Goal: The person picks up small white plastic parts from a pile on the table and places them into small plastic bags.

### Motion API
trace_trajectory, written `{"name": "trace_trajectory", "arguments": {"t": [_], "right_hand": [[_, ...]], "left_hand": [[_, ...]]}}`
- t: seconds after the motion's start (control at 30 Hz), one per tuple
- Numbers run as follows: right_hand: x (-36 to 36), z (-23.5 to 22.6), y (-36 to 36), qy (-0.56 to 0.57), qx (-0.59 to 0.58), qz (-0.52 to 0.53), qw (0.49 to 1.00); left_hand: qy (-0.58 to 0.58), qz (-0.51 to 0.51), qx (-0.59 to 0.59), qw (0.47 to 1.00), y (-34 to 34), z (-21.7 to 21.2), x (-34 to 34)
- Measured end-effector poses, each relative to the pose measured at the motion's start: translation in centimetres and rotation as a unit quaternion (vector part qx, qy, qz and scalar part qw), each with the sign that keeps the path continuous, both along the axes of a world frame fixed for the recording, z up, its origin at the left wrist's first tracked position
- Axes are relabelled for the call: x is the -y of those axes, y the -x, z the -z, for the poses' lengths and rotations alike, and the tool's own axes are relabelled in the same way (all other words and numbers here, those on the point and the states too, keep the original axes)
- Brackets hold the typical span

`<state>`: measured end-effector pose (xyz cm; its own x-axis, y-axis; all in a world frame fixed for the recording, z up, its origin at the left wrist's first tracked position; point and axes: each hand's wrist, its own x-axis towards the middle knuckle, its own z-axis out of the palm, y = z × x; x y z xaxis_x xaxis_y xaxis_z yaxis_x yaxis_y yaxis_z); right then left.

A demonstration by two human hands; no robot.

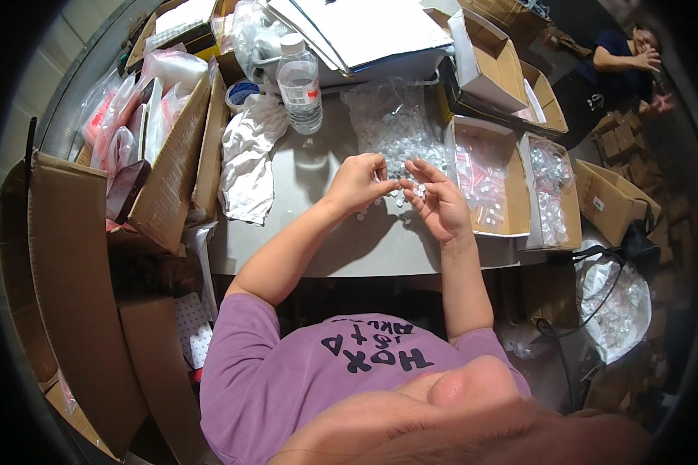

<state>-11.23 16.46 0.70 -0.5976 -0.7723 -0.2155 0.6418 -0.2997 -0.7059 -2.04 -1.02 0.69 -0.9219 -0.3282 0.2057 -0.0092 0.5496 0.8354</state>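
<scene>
1. The left hand is held above the grey surface, its fingertips pinched together on a tiny clear plastic piece; the piece is too small for its shape to be told.
2. The right hand is held palm-up just beside it, fingers spread apart, with a few small clear pieces resting on the fingers.
3. A clear bag of small clear parts lies on the surface just beyond both hands, and a few loose pieces are scattered under them.
4. An open cardboard box with clear and pinkish parts stands to the right, touching a second box holding a bag of clear parts.
5. A water bottle stands upright beyond the left hand, next to a crumpled white cloth.
6. Risk, as a judgement: the pieces on the open right palm could be tipped off by a slight tilt and lost among the loose ones below.
7. The pinched piece could slip, being small and smooth, and roll off the near edge of the surface.
8. The bottle could be knocked over by a wide reach toward the bag.
</scene>
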Motion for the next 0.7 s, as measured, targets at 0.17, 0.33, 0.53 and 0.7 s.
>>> {"name": "trace_trajectory", "arguments": {"t": [0.17, 0.33, 0.53, 0.7], "right_hand": [[0.1, 0.0, -0.1, -0.024, -0.004, 0.010, 1.000], [0.0, 0.0, 0.3, -0.023, -0.023, 0.032, 0.999], [4.7, -1.4, -0.2, 0.056, -0.064, 0.061, 0.995], [7.7, -1.4, -1.4, -0.009, -0.242, 0.003, 0.970]], "left_hand": [[0.021, -0.001, -0.013, 1.000, 0.2, 0.3, 0.1], [-0.018, 0.026, 0.017, 0.999, 0.5, -0.2, -0.4], [-0.101, 0.053, 0.056, 0.992, 0.0, 0.5, -1.0], [-0.283, 0.067, -0.006, 0.957, 0.3, 1.6, -0.8]]}}
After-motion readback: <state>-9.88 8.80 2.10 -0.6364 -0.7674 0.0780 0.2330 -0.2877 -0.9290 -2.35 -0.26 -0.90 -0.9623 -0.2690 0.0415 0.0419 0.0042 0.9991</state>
